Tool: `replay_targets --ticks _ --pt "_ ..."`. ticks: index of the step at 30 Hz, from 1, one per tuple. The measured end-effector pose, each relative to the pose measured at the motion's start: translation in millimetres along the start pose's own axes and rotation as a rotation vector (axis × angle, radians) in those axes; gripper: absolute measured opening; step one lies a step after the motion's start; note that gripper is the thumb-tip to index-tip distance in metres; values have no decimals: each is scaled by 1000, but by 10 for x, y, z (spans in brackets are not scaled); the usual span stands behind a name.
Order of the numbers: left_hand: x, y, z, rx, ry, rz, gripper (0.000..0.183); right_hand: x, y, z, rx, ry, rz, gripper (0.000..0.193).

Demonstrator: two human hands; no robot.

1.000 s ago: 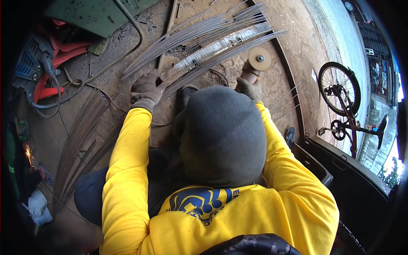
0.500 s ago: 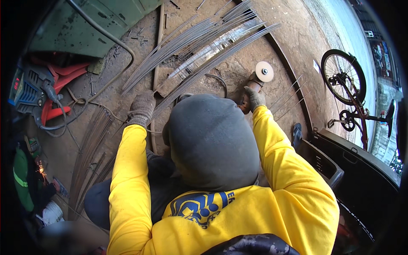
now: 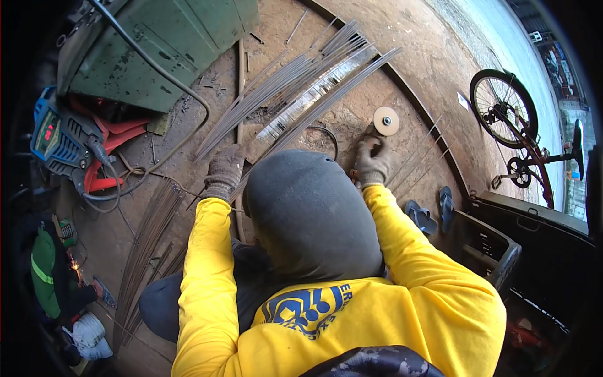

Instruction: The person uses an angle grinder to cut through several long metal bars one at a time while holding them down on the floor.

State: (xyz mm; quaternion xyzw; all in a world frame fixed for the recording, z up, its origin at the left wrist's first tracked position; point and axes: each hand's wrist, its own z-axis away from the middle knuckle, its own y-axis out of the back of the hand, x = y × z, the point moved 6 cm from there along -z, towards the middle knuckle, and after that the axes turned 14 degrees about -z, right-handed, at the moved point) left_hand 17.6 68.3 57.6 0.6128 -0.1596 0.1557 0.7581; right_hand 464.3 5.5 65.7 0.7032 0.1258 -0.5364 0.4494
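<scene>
Left hand [image 3: 224, 169], in a grey work glove, pressed flat on the near ends of a fanned bundle of thin steel rods [image 3: 295, 88]; fingers closed down over them, probably to pin them against the dirt floor [image 3: 414, 38]. The rods ran up and away from that hand.

Right hand [image 3: 375, 162], also gloved, wrapped tight around the body of an angle grinder; its tan cutting disc [image 3: 385, 120] sat just beyond the knuckles, face up and clear of the rods. Tool body mostly hidden by the glove and the grey hood [image 3: 311, 213].

Second bundle of rods [image 3: 147, 245] lay well to the left of the left hand. Farther left, a blue welding machine [image 3: 59, 135] rested on red plastic, cable [image 3: 157, 69] looping past a green metal cabinet [image 3: 169, 44].

Right of the grinder hand: a pair of blue sandals [image 3: 430, 210] and a dark open crate [image 3: 487, 248], contents indistinct. Red bicycle [image 3: 521, 135] beyond.
</scene>
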Motion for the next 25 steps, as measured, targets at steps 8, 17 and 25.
replay_targets --ticks 8,17,25 --pt "98 33 201 -40 -62 93 34 -1073 -1483 -114 -466 -991 -1261 55" --pt "47 27 301 -45 95 548 31 -1881 -1822 -241 -668 -924 -1458 21" --pt "689 921 176 224 154 172 45 -2297 -1806 -445 -683 -791 -1426 30"
